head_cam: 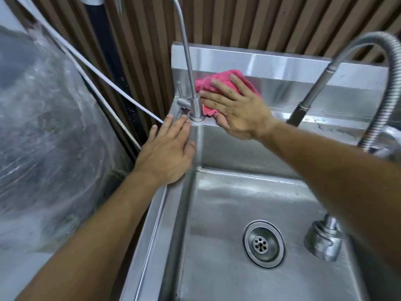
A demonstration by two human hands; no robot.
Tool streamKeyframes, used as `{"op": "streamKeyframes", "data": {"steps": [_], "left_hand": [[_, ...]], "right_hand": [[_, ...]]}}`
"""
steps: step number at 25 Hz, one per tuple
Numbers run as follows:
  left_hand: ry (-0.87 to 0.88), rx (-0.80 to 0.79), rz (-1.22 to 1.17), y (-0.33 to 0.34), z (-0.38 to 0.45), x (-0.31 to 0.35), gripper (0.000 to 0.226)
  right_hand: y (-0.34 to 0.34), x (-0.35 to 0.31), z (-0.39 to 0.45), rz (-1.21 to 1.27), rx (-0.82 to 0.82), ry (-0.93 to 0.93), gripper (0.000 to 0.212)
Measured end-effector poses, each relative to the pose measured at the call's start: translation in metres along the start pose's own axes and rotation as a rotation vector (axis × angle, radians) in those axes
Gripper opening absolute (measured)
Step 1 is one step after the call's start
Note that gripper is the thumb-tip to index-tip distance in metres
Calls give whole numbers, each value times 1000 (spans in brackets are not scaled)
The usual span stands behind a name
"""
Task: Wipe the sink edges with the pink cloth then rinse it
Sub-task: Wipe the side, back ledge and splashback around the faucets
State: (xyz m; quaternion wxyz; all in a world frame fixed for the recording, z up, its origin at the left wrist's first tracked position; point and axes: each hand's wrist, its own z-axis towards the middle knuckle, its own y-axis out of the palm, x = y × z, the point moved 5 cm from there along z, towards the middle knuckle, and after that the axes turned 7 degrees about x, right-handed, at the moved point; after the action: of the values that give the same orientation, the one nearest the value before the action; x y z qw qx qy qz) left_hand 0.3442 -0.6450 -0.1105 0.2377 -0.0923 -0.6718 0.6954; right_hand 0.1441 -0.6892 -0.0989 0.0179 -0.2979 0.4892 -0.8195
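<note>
1. Right hand (235,107) flat, fingers spread, pressing crumpled pink cloth (219,80) against back corner ledge of stainless steel sink (227,203).
2. Cloth beneath palm, just beside slim steel tap (194,105).
3. Left hand (167,148) open, empty, resting on left rim.

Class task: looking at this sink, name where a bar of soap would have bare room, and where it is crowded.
Free: the sink floor left of the drain, and the back ledge between the right hand and the hose. Crowded: the back left corner, where the thin tap, pink cloth and left hand meet.
</note>
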Motion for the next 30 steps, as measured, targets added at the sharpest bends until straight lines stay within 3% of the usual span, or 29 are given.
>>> {"op": "streamKeyframes", "data": {"steps": [3, 7, 8, 11, 12, 15, 16, 18, 21, 23, 25, 28, 30], "left_hand": [[7, 3, 2, -2, -3, 1, 72], [13, -3, 3, 0, -2, 0, 69], [18, -2, 4, 1, -1, 0, 65], [15, 14, -7, 3, 2, -2, 62], [16, 21, -7, 3, 3, -2, 62], [18, 32, -1, 3, 4, -4, 62], [22, 33, -3, 4, 5, -4, 62], [23, 21, -26, 5, 7, -3, 62], [16, 30, -42, 6, 6, -4, 62], [18, 25, -36, 7, 7, -5, 62], [25, 24, -37, 8, 7, -6, 62], [26, 26, -39, 6, 6, -6, 62], [26, 25, -27, 6, 4, -6, 63]], "right_hand": [[1, 3, -48, 133, 51, 488, 60], [-14, 19, -26, 293, 154, 1079, 65], [-17, 18, -17, 291, 187, 1084, 65], [-13, 3, -3, 211, 254, 766, 59], [-12, 5, -7, 208, 289, 809, 57], [-10, 22, -31, 531, 488, 1449, 60], [-16, 22, -32, 581, 520, 1530, 60], [-31, 9, -27, 567, 401, 1411, 62], [-34, -45, -16, 396, 104, 976, 54], [-19, -58, -29, 322, 21, 855, 52], [-9, -33, -48, 311, -29, 925, 53], [-3, -18, -60, 263, -99, 1256, 54], [-8, -31, -41, 216, -59, 1219, 57]]}}
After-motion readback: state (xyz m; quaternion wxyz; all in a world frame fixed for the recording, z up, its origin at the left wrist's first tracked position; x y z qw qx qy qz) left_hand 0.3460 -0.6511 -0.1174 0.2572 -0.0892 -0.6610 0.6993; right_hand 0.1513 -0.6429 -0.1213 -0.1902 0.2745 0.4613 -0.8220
